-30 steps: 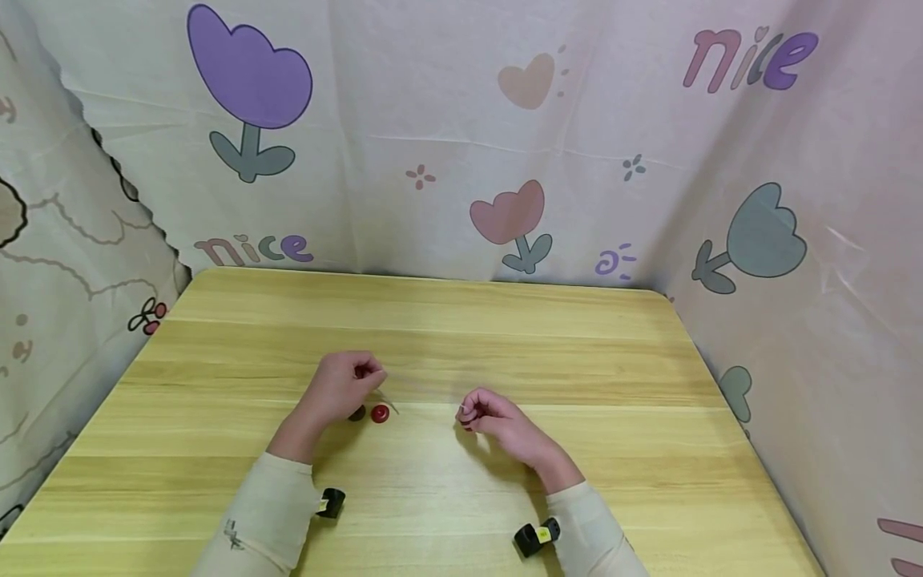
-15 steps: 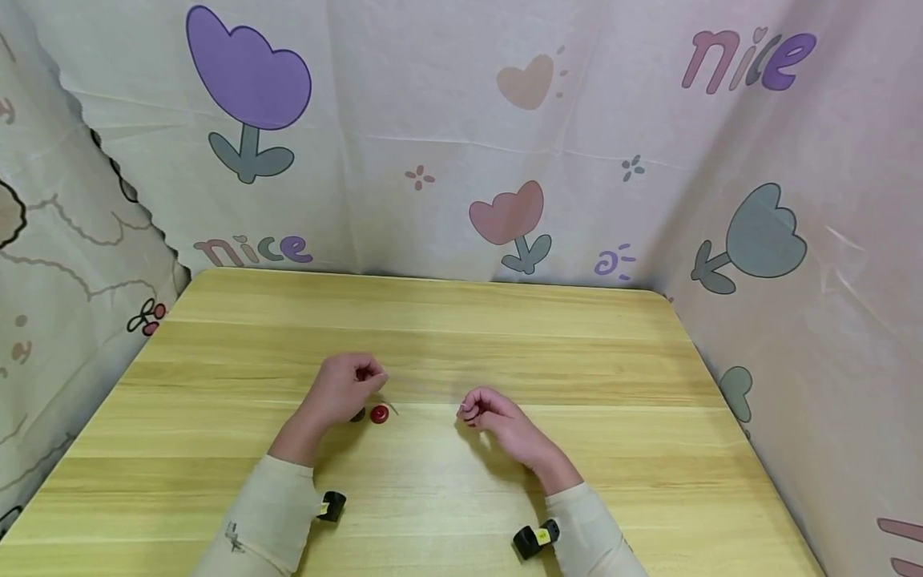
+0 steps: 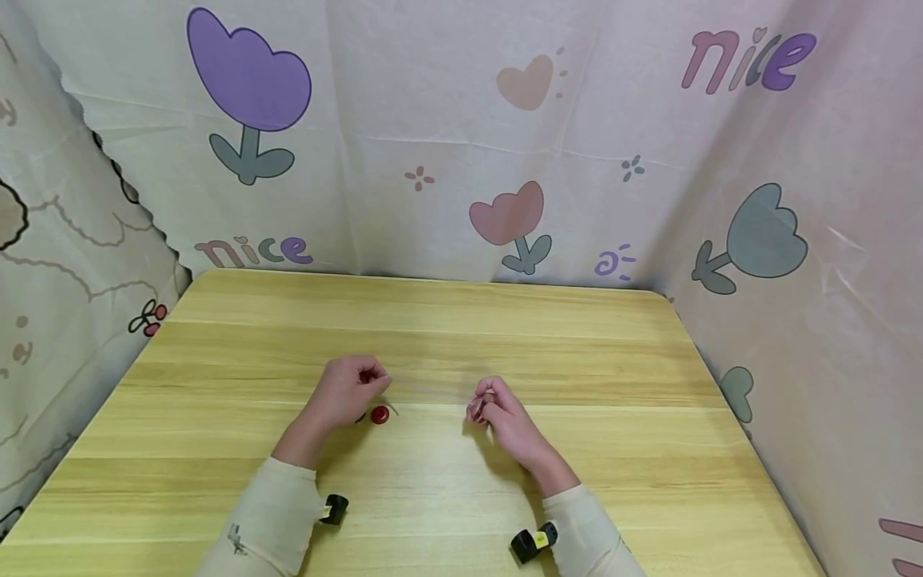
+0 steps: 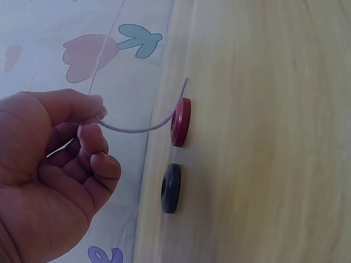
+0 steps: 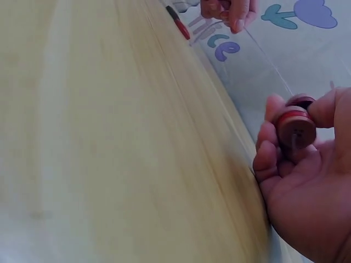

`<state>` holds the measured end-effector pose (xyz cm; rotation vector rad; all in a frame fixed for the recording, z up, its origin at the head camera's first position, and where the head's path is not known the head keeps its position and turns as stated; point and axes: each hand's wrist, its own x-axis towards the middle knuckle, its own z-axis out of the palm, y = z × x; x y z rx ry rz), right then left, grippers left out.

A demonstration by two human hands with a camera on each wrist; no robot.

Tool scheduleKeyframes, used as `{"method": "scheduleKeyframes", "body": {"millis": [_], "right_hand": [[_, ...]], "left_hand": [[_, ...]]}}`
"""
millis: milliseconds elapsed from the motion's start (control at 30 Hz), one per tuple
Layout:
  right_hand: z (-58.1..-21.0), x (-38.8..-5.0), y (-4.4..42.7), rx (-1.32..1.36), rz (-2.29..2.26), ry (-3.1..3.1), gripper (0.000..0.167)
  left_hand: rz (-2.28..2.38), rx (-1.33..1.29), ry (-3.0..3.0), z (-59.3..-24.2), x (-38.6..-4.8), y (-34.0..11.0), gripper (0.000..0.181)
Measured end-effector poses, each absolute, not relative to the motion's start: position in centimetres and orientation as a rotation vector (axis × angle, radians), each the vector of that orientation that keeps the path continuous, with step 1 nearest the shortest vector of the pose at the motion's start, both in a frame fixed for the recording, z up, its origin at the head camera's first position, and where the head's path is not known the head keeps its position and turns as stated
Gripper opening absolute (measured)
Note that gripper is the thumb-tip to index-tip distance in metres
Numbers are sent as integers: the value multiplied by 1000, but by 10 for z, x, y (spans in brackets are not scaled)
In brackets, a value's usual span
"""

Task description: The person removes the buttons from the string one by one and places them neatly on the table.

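Observation:
My left hand (image 3: 349, 390) pinches a thin pale cord (image 4: 137, 131) between thumb and forefinger, its loose end curving past a red button (image 4: 181, 122). That button lies on the table just right of my left hand in the head view. A dark button (image 4: 171, 188) lies beside it, mostly hidden by the hand in the head view. From the pinch, the cord runs across to my right hand (image 3: 505, 418). There my fingers hold a small stack of red and brown buttons (image 5: 296, 127), with cord hanging from the nearest one. How many are stacked cannot be told.
Both hands are above a light wood table (image 3: 577, 344). A printed curtain (image 3: 433, 96) hangs behind its far edge and along the sides. A small black camera is fixed near each sleeve cuff (image 3: 292, 497).
My right hand has moved slightly right, its fingers lifted and turned around the buttons. My left hand has shifted slightly right, covering more of the dark button in the head view.

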<state>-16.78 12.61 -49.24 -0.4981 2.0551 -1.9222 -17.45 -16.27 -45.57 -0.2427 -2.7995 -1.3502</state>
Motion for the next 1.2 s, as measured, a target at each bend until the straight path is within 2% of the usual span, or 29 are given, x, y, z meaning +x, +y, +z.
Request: {"method": "scheduleKeyframes", "body": {"millis": [367,1200], "right_hand": [[-494,-167,125,-404,-1955,2098,9],[-484,-171,120,-414,-1565,2398,10]], "left_hand": [[-1394,-238,-2763,-453,-174,-160,7],[-1410,-238,-2630,-452,-174,-158,8]]}}
